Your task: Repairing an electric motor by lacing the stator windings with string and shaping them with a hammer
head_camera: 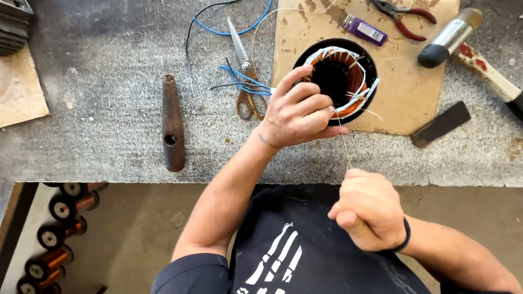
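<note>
A round black motor stator [339, 76] with copper windings and white lacing stands on a cardboard sheet [403, 81] on the bench. My left hand [299, 114] grips its near left rim, fingers curled over the windings. A thin white cord [344, 142] runs taut from the windings down to my right hand [368, 209], which is closed around it just off the bench's front edge. Blue and black wires [239, 79] stick out from the stator's left side.
Scissors [246, 73] lie left of the stator, and a rusty metal bar [172, 122] further left. Red-handled pliers [406, 16], a purple lighter [365, 30], a mallet [449, 38] and a dark wedge [440, 124] lie at the right. Copper wire spools [54, 239] stand on the floor at lower left.
</note>
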